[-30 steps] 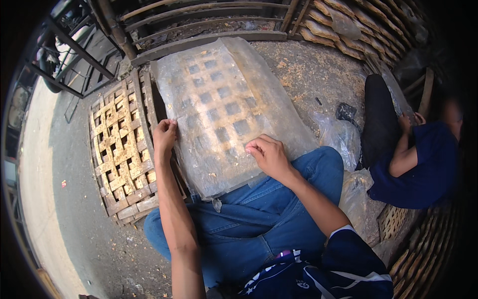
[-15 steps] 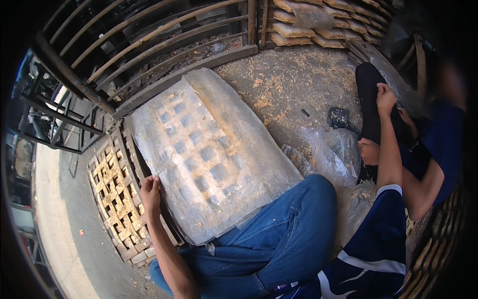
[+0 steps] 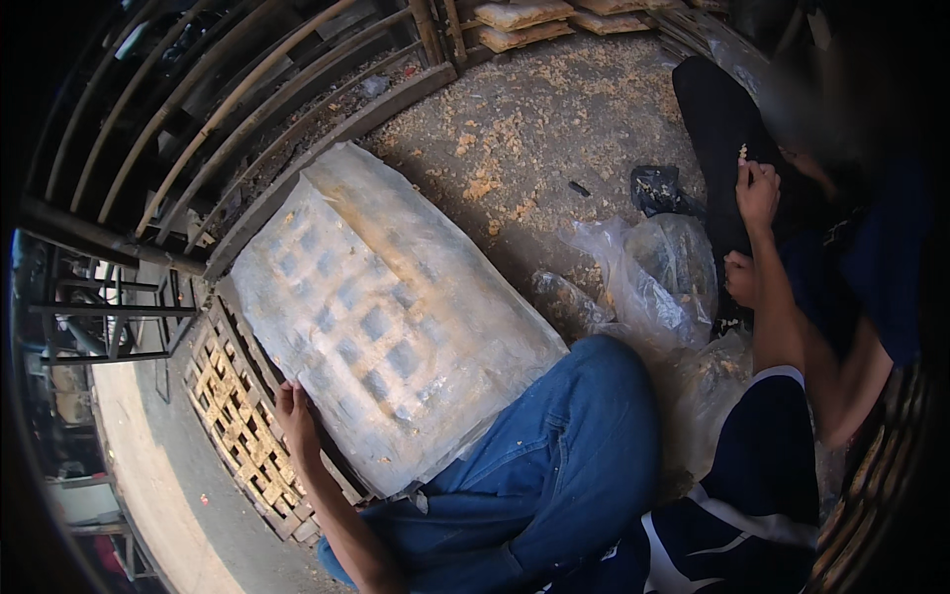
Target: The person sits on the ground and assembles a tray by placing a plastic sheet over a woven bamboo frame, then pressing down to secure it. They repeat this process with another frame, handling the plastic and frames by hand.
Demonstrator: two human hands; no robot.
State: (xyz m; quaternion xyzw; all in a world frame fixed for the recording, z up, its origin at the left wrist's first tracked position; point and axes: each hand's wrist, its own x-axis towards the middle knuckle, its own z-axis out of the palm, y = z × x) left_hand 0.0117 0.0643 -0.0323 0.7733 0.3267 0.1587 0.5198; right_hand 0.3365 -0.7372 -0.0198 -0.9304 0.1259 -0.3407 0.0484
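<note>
A large flat panel wrapped in cloudy plastic (image 3: 376,307) leans across my blue-trousered knee (image 3: 574,465); a lattice pattern shows through the wrap. My left hand (image 3: 297,421) grips its lower left edge, fingers curled over the rim. My right arm, in a navy sleeve with white stripes, reaches up to the right. My right hand (image 3: 757,193) is held up with its fingers closed, close to a seated person in a dark blue top (image 3: 881,267). Whether it pinches anything is too small to tell. That person's own hand (image 3: 737,277) is just below mine.
A bare wooden lattice panel (image 3: 233,416) lies on the ground under the wrapped one. Curved wooden bars (image 3: 247,109) stand behind, a metal frame (image 3: 109,317) at left. Crumpled clear plastic bags (image 3: 663,267) and a black scrap (image 3: 655,188) lie on the sawdust-strewn concrete. More panels (image 3: 524,15) are stacked at the back.
My right hand left the wrapped panel and rose to the right toward the seated person. My left hand stayed on the panel's edge while the view swung right.
</note>
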